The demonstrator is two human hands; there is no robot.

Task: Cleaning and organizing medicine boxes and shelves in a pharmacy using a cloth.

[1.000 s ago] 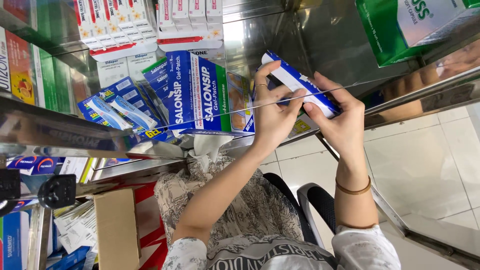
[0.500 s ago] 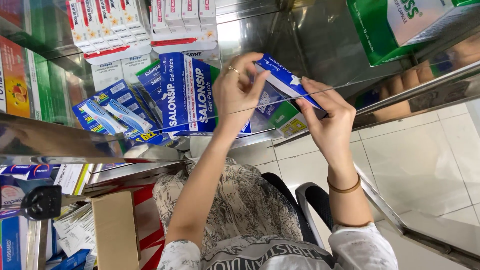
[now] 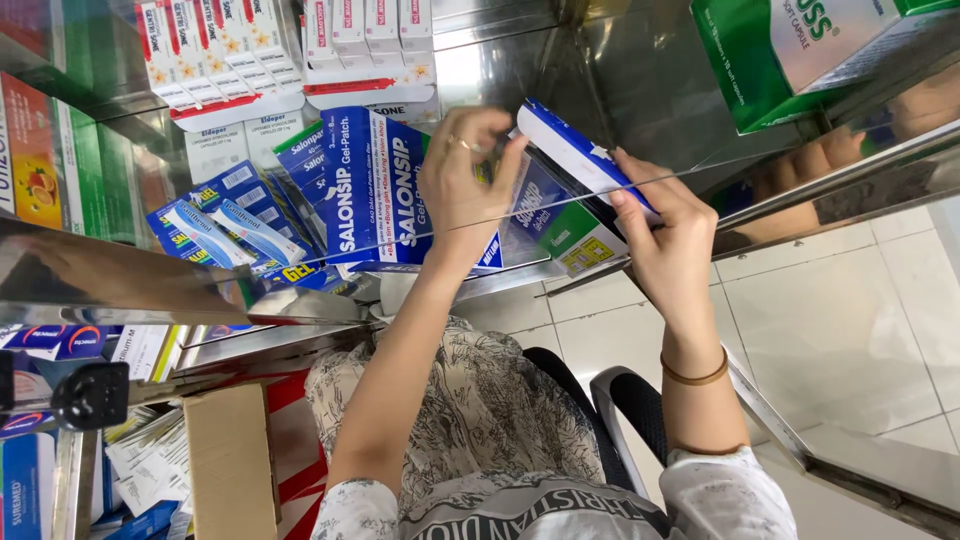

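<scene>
Item: 1 flat blue-and-white box (image 3: pixel 575 150), tilted at the front edge of the glass shelf (image 3: pixel 700 175), gripped at its lower end by the closed fingers of the right hand (image 3: pixel 668 235). The left hand (image 3: pixel 465 185), fingers curled, touches the box's upper end, just beside a standing stack of blue patch boxes (image 3: pixel 365 190). Adjacent stock: small blue tube cartons (image 3: pixel 225 230) left, 1 green box (image 3: pixel 770 60) upper right.
</scene>
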